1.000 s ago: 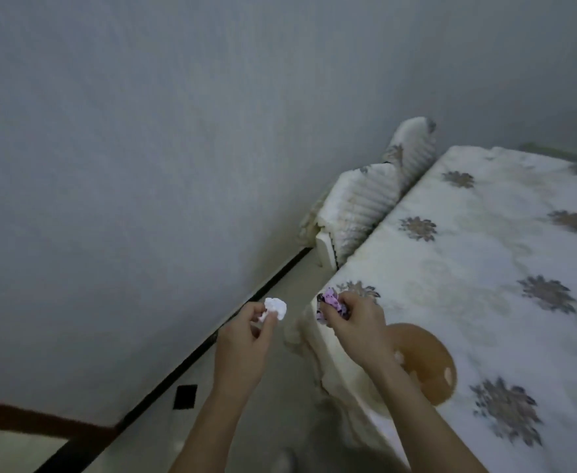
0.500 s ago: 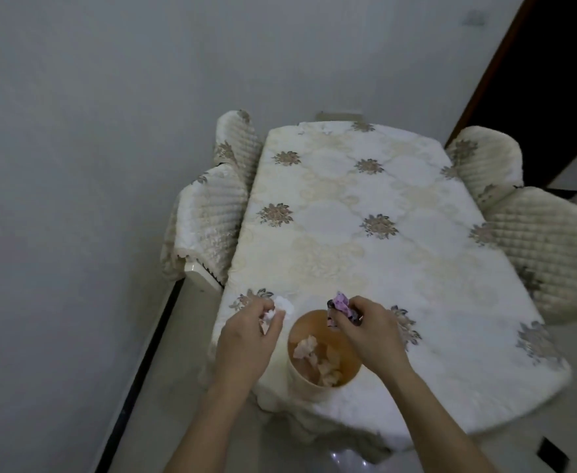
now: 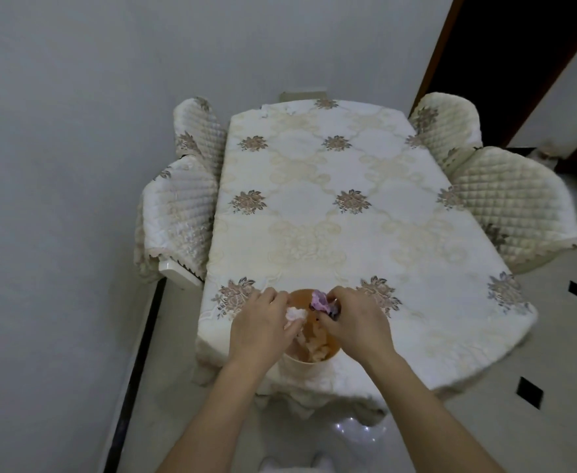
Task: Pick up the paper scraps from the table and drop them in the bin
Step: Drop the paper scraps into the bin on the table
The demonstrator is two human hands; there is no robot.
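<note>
The bin [image 3: 302, 362] is set at the near edge of the table [image 3: 314, 206], and the cloth is draped over that edge below it. Quilted chairs [image 3: 181, 213] are pushed against both long sides. Those on the left are crowded close to the wall [image 3: 58, 165], while tiled floor [image 3: 553, 336] is seen beyond those on the right. Both hands are held over the bin's mouth, backs upward, forearms reaching in from below. A white scrap [image 3: 295, 314] is pinched in the left hand [image 3: 259, 326] and a pink scrap [image 3: 320, 301] in the right hand [image 3: 357, 322]. Crumpled scraps [image 3: 314, 348] are seen inside the bin.
</note>
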